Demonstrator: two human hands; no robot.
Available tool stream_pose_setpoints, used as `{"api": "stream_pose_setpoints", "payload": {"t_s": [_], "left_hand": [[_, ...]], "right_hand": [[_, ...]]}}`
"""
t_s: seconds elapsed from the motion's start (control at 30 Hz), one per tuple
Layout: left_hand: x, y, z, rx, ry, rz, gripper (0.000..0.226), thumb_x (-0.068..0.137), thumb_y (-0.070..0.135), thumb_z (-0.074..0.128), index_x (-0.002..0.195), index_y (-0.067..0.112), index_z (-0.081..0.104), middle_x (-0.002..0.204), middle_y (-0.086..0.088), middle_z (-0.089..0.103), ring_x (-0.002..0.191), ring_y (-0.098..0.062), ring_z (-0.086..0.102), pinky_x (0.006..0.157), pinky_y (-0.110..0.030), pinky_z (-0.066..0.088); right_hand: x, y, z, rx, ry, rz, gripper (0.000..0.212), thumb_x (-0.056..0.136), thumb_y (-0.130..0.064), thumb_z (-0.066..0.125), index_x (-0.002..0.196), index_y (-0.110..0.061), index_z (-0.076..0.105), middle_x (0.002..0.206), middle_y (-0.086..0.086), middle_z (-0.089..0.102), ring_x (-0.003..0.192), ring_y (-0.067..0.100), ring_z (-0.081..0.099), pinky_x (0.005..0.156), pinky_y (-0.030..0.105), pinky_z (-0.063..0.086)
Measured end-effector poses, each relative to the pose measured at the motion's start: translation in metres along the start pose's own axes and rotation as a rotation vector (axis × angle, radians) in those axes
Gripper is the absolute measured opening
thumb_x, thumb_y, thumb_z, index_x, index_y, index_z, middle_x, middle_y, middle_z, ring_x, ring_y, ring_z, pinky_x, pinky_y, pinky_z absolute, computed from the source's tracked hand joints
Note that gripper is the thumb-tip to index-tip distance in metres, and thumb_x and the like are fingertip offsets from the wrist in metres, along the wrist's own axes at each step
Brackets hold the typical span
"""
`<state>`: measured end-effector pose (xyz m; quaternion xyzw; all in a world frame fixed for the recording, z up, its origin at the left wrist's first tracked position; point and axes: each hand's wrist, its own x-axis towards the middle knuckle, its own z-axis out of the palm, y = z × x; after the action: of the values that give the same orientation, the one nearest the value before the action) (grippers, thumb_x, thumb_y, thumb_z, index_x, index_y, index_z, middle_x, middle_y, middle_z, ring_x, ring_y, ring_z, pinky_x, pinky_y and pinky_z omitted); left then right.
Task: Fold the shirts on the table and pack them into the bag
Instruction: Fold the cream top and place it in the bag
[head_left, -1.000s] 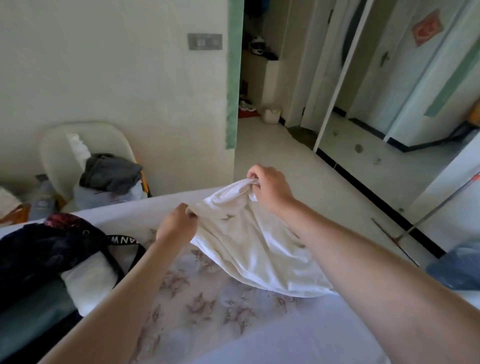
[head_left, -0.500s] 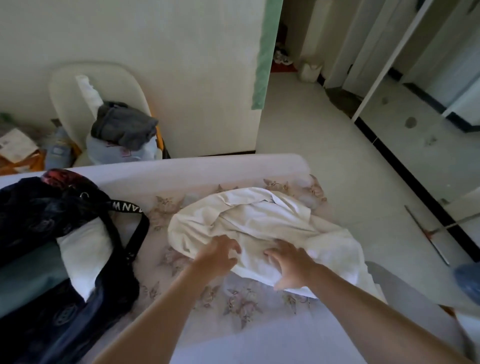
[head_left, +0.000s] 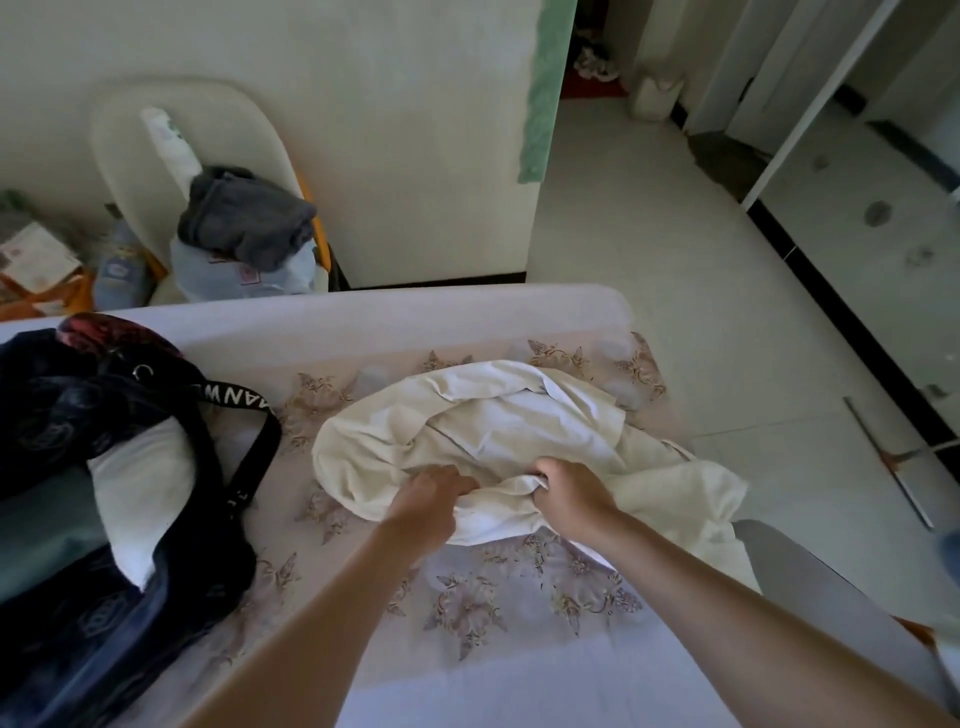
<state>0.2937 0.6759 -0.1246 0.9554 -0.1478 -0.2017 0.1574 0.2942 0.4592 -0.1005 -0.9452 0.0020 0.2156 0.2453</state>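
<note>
Fingers (head_left: 462, 480): found curled on both sides, left hand (head_left: 428, 501) and right hand (head_left: 574, 493) each clamped on a bunch of the near edge of the white shirt (head_left: 467, 415), knuckles close together, not touching. Could not tell whether held edge was hem or collar.

Judged step in hand: spreading the garment flat ahead of the first fold. Advised sliding the two grips apart along the edge toward 9 and 3 o'clock until taut, then lifting a little and laying the fabric away toward 12 o'clock so creases dropped out. Advised drawing the trailing side back onto the table (head_left: 363, 319) first, since its weight might drag the rest off.

Logged white shirt as crumpled, unfolded, lying mid-table on the patterned cloth (head_left: 467, 597). Placed bulk of fabric at 12 o'clock from the fingers, a loose lobe at 10 o'clock, one side running off past the table edge at 4 o'clock. Noted bag (head_left: 104, 545) at 9 o'clock, mouth open, folded white piece (head_left: 140, 493) inside.
</note>
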Motion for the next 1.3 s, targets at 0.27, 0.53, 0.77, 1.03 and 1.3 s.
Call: {"api": "stream_pose_setpoints", "payload": {"t_s": [0.27, 0.53, 0.77, 1.03, 1.3], "left_hand": [[-0.055, -0.079, -0.046, 0.488, -0.176, -0.095, 0.037, 0.096, 0.021, 0.05, 0.124, 0.04, 0.062, 0.129, 0.006, 0.054, 0.126, -0.021, 0.045, 0.114, -0.037, 0.025], [-0.123, -0.087, -0.014, 0.202, 0.026, -0.182, 0.049, 0.089, 0.023, 0.047, 0.134, 0.041, 0.047, 0.145, 0.01, 0.044, 0.137, -0.016, 0.034, 0.118, -0.038, 0.013], [-0.13, -0.07, 0.027, 0.147, -0.257, -0.096, 0.082, 0.088, 0.054, 0.056, 0.154, 0.041, 0.009, 0.164, 0.008, -0.013, 0.151, -0.023, -0.014, 0.117, -0.059, -0.007], [-0.076, -0.029, 0.026, -0.191, -0.091, 0.129, 0.048, 0.093, 0.038, 0.054, 0.14, 0.032, 0.051, 0.152, 0.012, 0.04, 0.146, -0.012, 0.023, 0.122, -0.047, 0.005], [-0.079, -0.051, 0.019, -0.342, 0.305, -0.517, 0.041, 0.092, 0.004, 0.047, 0.132, 0.008, 0.041, 0.132, -0.012, 0.047, 0.116, -0.032, 0.051, 0.086, -0.039, 0.048]], "right_hand": [[-0.045, -0.105, 0.049, 0.178, -0.458, -0.024, 0.023, 0.086, -0.007, 0.049, 0.093, -0.027, 0.06, 0.093, -0.006, 0.062, 0.083, 0.014, 0.057, 0.069, 0.024, 0.043], [-0.044, -0.133, 0.088, -0.08, -0.166, -0.232, 0.042, 0.089, -0.021, 0.057, 0.131, -0.027, 0.062, 0.136, -0.003, 0.059, 0.127, 0.017, 0.053, 0.105, 0.03, 0.042], [-0.032, -0.07, 0.079, -0.67, -0.276, -0.214, 0.074, 0.098, -0.056, 0.036, 0.159, -0.03, 0.004, 0.167, -0.001, 0.002, 0.153, 0.017, 0.006, 0.121, 0.043, 0.014], [-0.02, -0.061, 0.042, -0.817, -0.314, 0.198, 0.052, 0.097, -0.041, 0.042, 0.143, -0.017, 0.047, 0.146, 0.007, 0.048, 0.132, 0.029, 0.049, 0.105, 0.041, 0.042], [0.034, -0.12, 0.044, -0.605, 0.036, -0.595, 0.04, 0.089, 0.001, 0.048, 0.124, -0.014, 0.061, 0.132, 0.009, 0.053, 0.119, 0.032, 0.053, 0.094, 0.042, 0.042]]}}
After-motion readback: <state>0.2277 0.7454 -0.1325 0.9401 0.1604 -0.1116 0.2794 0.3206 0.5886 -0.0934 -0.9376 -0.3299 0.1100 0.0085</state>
